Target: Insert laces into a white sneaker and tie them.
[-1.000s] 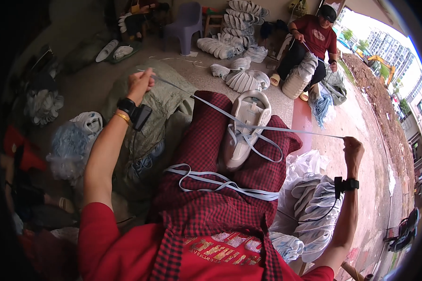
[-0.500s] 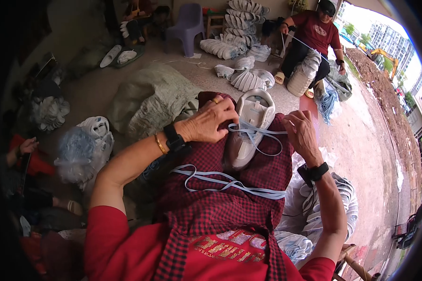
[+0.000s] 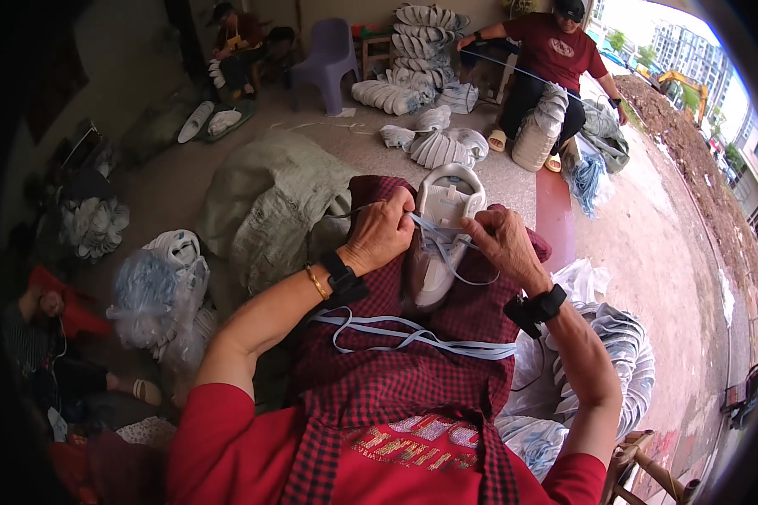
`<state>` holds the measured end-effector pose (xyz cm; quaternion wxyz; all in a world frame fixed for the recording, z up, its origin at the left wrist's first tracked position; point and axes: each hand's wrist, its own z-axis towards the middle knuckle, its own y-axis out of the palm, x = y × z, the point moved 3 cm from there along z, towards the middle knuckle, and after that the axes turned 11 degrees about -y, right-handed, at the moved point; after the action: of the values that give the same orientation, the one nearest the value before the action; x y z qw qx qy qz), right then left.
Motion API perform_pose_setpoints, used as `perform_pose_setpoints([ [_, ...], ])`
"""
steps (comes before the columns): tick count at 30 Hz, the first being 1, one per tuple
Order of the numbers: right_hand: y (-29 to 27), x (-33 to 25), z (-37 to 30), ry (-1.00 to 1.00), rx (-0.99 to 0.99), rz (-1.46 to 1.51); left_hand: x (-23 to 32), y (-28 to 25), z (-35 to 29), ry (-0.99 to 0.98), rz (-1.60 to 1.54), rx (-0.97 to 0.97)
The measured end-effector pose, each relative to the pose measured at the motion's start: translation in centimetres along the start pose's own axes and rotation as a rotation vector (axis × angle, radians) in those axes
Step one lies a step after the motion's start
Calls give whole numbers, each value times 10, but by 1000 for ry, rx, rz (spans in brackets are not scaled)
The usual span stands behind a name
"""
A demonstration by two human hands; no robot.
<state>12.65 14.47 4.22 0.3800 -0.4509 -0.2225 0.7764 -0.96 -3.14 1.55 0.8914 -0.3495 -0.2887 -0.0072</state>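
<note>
A white sneaker (image 3: 432, 278) rests on my lap between my knees, its toe toward me and its heel opening away. Pale blue shoelace (image 3: 437, 238) crosses over its tongue, and one loop hangs down on the right side. My left hand (image 3: 381, 232) pinches the lace at the left of the shoe. On the other side, my right hand (image 3: 504, 242) is closed on the lace, close against the collar. More loose pale blue laces (image 3: 413, 332) lie across my red-and-black checked apron (image 3: 379, 379).
A large grey-green sack (image 3: 265, 202) lies ahead to the left. Bundles of white shoe parts (image 3: 619, 362) sit by my right side, beside a bamboo stool (image 3: 644, 471). A bagged bundle (image 3: 147, 290) stands at left. Another person (image 3: 556, 55) sits at the far right, holding a lace.
My right hand has moved left and inward, over the shoe's edge. My left hand has shifted slightly down and left, its fingers still at the lace. The far person's arms have spread wider.
</note>
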Motion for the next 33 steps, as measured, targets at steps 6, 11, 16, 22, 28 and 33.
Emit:
perform_pose_setpoints([
  [6,-58,16,-5,195,457,820,8,-1,-16,-129,54,-75],
  [11,-51,30,-12,196,299,700,2,-1,1,-50,209,17],
  [16,-46,63,-27,362,389,693,-15,-5,7,84,90,-129],
  [22,-44,49,-20,312,266,252,-63,-55,13,-144,250,107],
  [28,-16,26,-3,7,164,-38,-7,-28,-3,92,101,0],
  [33,0,10,4,-77,83,-38,-1,4,1,106,-49,-187],
])
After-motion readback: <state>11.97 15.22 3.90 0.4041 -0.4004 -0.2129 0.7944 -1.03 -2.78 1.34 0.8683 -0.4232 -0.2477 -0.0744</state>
